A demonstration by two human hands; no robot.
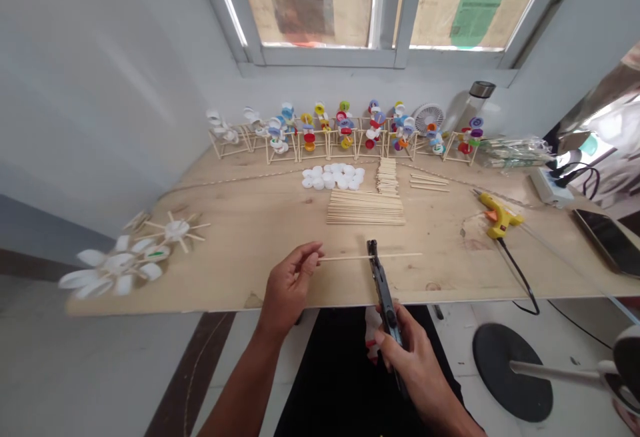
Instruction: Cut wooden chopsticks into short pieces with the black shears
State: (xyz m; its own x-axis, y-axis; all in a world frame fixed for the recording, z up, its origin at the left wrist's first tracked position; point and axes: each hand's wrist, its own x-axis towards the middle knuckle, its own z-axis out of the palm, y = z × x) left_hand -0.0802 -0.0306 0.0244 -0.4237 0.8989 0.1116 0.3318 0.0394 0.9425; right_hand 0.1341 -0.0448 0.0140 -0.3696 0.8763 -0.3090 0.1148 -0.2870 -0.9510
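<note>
My left hand [291, 285] pinches one end of a thin wooden stick [345, 259] above the table's front edge. In my right hand [413, 351] is a dark cutting tool [383, 290], and its jaws are around the middle of the stick. The stick's far end points right. Beyond it lies a neat row of long sticks [365, 208], with a stack of short cut sticks [387, 175] behind. White bottle caps [333, 176] are grouped to the left of that stack, and a few loose sticks [430, 183] lie to its right.
Small stick frames with coloured caps [345, 133] line the wall. A yellow glue gun [500, 217], its cord, a phone [607, 240] and a power strip [551, 185] are at the right. White flower-like pieces [119, 265] sit at the left edge. A bottle [473, 110] stands behind.
</note>
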